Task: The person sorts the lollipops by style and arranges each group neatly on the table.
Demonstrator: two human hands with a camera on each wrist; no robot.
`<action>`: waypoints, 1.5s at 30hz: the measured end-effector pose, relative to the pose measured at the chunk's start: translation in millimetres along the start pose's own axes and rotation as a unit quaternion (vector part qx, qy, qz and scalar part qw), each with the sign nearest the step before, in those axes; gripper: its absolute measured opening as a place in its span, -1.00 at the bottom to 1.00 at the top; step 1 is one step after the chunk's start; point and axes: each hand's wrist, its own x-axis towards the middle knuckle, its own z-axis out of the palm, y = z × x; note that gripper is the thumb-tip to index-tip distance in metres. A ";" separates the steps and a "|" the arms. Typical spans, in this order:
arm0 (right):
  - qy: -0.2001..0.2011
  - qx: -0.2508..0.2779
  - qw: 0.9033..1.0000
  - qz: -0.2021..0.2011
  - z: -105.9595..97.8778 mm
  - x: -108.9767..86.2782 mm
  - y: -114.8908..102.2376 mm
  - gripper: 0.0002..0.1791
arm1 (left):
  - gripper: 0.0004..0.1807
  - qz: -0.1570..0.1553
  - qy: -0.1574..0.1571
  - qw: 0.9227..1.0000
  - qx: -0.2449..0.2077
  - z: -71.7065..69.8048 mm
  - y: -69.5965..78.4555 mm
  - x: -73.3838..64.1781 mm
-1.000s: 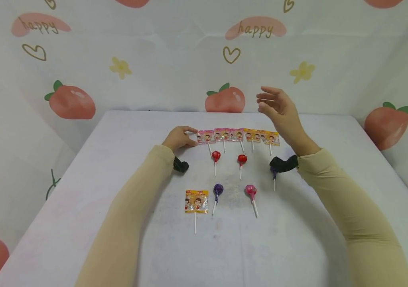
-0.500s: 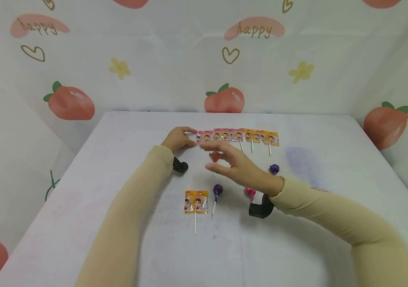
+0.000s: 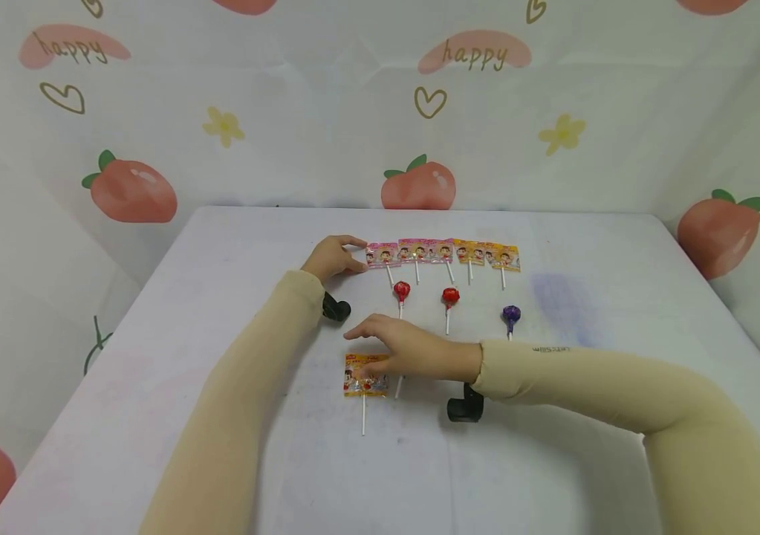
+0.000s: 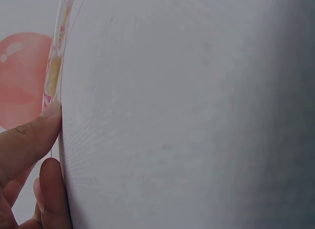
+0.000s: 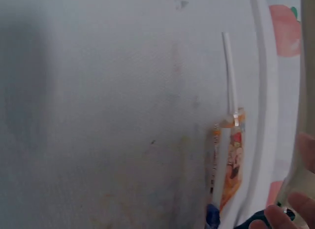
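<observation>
My left hand point(image 3: 330, 258) rests at the left end of a row of flat-packed lollipops, thumb and forefinger apart at the edge of a pink-wrapped lollipop point(image 3: 382, 255). In the left wrist view the thumb tip meets that packet's edge point(image 4: 52, 83). Low over the table, my right hand point(image 3: 413, 348) reaches leftward with extended fingers, its thumb overlapping a yellow-orange flat lollipop point(image 3: 353, 384) in the head view. Beneath it a purple ball lollipop is mostly covered; its stick point(image 3: 400, 388) shows, and its dark blue wrapper point(image 5: 212, 216) appears in the right wrist view.
Pink lollipops point(image 3: 416, 251) and yellow-orange ones point(image 3: 505, 258) continue the back row. Before them lie two red ball lollipops point(image 3: 402, 290) point(image 3: 450, 296) and a purple ball lollipop point(image 3: 511, 314). A peach-printed cloth point(image 3: 326, 148) hangs behind the white table point(image 3: 366, 483).
My right hand has come down from the back right, crossing leftward and nearer to the yellow-orange lollipop. Its forearm now covers the pink ball lollipop. The left hand stays put.
</observation>
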 end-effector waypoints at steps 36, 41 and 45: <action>-0.069 -0.091 0.992 0.060 11.3 23.9 -1.8 -0.40 | -0.40 -0.001 0.004 1.000 0.012 -1.1 6.3 -6.5; -0.078 -0.094 0.991 0.062 11.4 27.7 -1.8 -0.41 | -0.40 -0.001 0.007 1.000 0.021 -1.5 7.1 -8.9; -0.078 -0.086 0.991 0.063 11.7 28.8 -1.5 -0.43 | -0.40 0.001 0.008 1.000 0.018 -0.9 6.5 -9.1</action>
